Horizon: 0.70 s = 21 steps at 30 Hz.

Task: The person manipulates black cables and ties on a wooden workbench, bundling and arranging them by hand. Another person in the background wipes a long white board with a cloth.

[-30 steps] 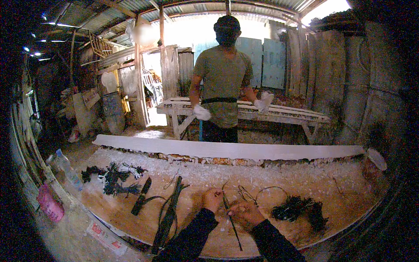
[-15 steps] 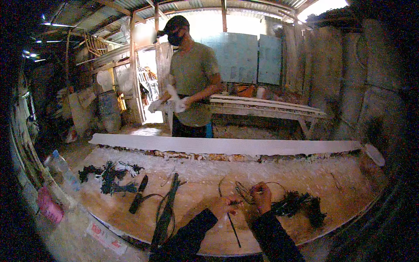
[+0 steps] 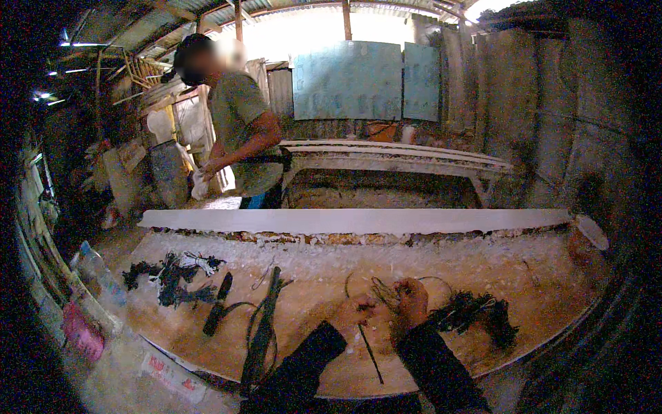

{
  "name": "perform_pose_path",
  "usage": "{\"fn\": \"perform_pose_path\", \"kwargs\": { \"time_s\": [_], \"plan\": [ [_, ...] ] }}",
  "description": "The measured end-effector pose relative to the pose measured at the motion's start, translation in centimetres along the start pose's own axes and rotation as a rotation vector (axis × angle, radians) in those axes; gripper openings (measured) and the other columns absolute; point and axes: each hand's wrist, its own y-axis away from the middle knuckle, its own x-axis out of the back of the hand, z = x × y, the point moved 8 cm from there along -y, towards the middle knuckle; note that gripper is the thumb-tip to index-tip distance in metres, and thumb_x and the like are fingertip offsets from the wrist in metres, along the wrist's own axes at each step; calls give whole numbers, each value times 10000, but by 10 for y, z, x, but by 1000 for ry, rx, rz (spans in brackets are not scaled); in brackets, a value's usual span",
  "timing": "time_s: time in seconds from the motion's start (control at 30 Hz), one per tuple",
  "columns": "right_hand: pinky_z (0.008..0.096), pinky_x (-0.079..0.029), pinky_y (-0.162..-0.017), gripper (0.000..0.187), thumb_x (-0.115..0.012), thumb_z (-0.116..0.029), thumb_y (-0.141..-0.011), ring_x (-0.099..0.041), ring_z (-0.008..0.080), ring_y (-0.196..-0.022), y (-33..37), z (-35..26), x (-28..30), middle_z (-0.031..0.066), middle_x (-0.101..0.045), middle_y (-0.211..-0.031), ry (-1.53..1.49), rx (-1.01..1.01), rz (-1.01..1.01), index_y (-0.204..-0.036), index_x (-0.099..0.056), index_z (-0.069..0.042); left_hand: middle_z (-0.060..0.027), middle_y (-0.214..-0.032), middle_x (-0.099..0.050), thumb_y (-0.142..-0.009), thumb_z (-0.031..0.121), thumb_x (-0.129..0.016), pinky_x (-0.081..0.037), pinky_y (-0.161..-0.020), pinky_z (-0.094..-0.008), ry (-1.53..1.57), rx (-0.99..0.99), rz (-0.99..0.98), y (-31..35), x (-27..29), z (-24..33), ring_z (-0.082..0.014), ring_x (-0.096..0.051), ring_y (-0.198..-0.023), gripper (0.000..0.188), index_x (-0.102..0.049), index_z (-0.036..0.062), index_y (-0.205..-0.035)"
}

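Brown board tabletop point(image 3: 448, 359), lower half of frame; its corners fall into darkness. A long white slab point(image 3: 345, 220) crosses mid-frame. A co-worker point(image 3: 238, 131) stands upper left, head partly blurred, lower legs hidden behind the slab. One dark strand bundle point(image 3: 476, 317) lies right of lower centre, another, a mixed dark-and-pale bundle point(image 3: 181, 279), at left. A pale package point(image 3: 171, 376), lower left, bears red print, too indistinct to read. Right hand point(image 3: 412, 303), lower centre: fingers curled inward beside thin cords point(image 3: 386, 295); grip cannot be determined. Left hand point(image 3: 355, 312), just left of it: fingers pinched together on a thin dark strip point(image 3: 371, 353), covering its upper end; the remainder slants toward the lower edge.
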Motion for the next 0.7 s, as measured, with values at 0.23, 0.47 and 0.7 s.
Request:
{"fn": "perform_pose_path", "kwargs": {
  "time_s": [0.23, 0.47, 0.7],
  "plan": [
    [279, -457, -630, 68, -650, -21, -710, -561, 146, -662, 16, -2, -32, 58, -601, -695, -316, -221, -273, -760, -603, -19, 7, -662, -541, -750, 232, -676, -451, -482, -246, -25, 99, 547, 9, 98, 0, -96, -517, -606, 182, -624, 70, -815],
    [313, -439, -580, 83, -638, -73, -734, -551, 211, -596, 50, -75, -53, 93, -555, -617, 363, 190, -635, -715, -585, -12, -18, -712, -537, -754, 217, -676, -471, -456, -251, -30, 8, 721, 16, 120, 8, -99, -517, -581, 227, -573, 45, -862],
    [376, -413, -585, 130, -569, -115, -780, -532, 302, -615, 63, -104, -53, 150, -541, -640, 192, 392, -530, -710, -579, -6, -24, -730, -540, -791, 173, -634, -453, -417, -241, -48, -27, 719, 10, 133, -1, -101, -526, -584, 186, -547, 43, -893]
  ]
}}
